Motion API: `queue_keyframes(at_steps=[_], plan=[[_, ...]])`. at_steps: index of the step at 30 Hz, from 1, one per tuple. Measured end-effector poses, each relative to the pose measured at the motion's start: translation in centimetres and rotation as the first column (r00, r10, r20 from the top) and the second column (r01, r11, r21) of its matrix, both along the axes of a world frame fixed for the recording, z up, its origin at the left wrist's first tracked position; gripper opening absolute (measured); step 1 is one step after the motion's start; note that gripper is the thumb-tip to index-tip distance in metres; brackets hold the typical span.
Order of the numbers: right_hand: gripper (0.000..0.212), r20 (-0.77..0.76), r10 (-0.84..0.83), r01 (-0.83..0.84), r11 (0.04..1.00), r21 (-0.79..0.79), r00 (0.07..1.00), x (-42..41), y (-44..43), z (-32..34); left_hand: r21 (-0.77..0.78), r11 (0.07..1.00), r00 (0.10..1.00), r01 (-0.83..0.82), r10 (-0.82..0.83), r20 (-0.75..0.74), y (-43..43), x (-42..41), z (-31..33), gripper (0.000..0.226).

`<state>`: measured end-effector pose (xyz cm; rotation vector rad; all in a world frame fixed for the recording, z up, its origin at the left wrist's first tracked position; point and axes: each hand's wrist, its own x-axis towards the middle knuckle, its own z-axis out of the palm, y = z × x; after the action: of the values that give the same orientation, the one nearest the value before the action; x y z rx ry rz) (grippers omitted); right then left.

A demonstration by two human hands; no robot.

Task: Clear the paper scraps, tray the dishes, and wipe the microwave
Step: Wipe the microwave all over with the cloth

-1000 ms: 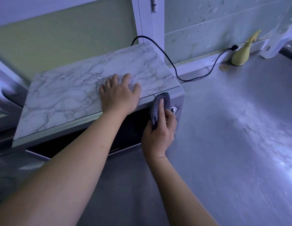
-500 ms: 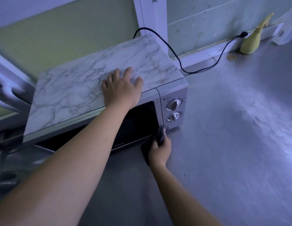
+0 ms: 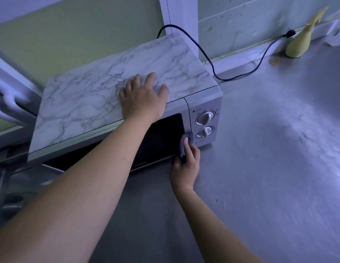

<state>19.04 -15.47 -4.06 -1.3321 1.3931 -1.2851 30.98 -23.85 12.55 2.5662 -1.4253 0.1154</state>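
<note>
A white microwave (image 3: 203,103) with a marble-patterned top, a dark door and two knobs stands on the steel counter. My left hand (image 3: 143,97) rests flat on its top near the front edge, fingers spread. My right hand (image 3: 186,164) grips a folded grey cloth (image 3: 185,142) and presses it against the front, at the seam between the door's right edge and the control panel, just left of the lower knob.
The microwave's black power cord (image 3: 239,76) loops over the counter to the back wall. A yellow spray bottle (image 3: 300,42) and a white object (image 3: 336,35) stand at the far right against the wall. Steel counter (image 3: 269,158) stretches to the right.
My right hand wiped the cloth from the top of the control panel down to the microwave's bottom edge, then back up to the lower knob's height. My left hand stayed on top.
</note>
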Motion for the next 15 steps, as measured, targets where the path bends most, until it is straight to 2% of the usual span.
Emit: queue_keyframes(at_steps=[5,7,9,11,13,15], plan=[[0.056,0.142,-0.092,0.029,0.917,0.398,0.986,0.4,0.7,-1.6,-0.003,1.000,1.000,0.004,-0.004,-0.006,0.0,0.0,0.0,0.054],[0.047,0.282,-0.176,-0.017,0.822,0.569,0.943,0.6,0.0,-1.4,-0.003,1.000,1.000,0.005,-0.005,-0.010,0.0,0.1,-0.1,0.053],[0.028,0.388,-0.213,-0.138,0.697,0.703,0.897,0.0,-0.6,-1.2,-0.009,1.000,1.000,0.004,-0.005,-0.010,-0.1,0.1,-0.1,0.051],[0.015,0.402,-0.129,-0.255,0.593,0.764,0.906,-1.4,-0.3,-1.1,-0.019,1.000,1.000,-0.002,0.001,-0.005,-0.2,0.1,-0.1,0.050],[0.015,0.411,-0.088,-0.294,0.566,0.770,0.907,-3.3,0.4,-1.3,-0.023,1.000,1.000,-0.001,0.001,-0.005,-0.3,0.2,-0.1,0.050],[0.016,0.431,-0.146,-0.297,0.532,0.793,0.891,-5.0,0.7,-1.7,-0.031,1.000,1.000,0.002,-0.002,-0.011,-0.4,0.3,-0.2,0.050]])
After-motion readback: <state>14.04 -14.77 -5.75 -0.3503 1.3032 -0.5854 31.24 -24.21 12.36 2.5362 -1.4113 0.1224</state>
